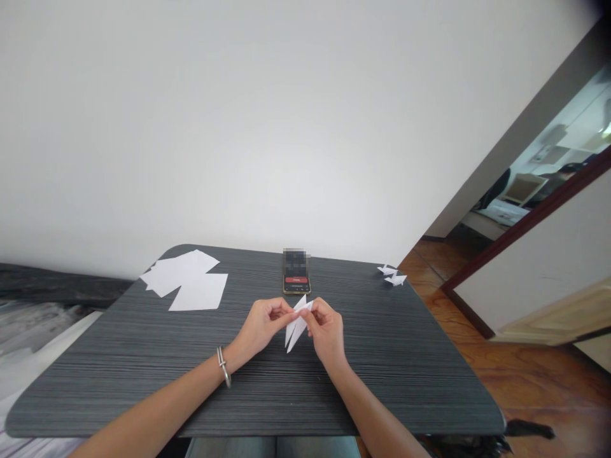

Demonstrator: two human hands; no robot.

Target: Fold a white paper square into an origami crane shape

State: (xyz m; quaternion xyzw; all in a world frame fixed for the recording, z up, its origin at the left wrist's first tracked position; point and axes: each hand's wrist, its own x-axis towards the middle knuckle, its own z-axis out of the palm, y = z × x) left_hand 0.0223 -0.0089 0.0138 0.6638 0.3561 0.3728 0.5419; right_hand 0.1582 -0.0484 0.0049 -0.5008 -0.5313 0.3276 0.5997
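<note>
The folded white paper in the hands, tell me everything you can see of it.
The folded white paper is small, plain and crisply creased, with narrow, pointed flaps. Two long tips point down toward the person, with a slit between them; shorter points show at the far end. It is held at a slant, pinched near its upper part by thumb and fingers of the left hand and right hand, just nearer than the phone. Whether it touches the table is unclear.

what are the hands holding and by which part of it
A folded white paper, pinched towards its far end: the left hand has its left side, the right hand its right.
</note>
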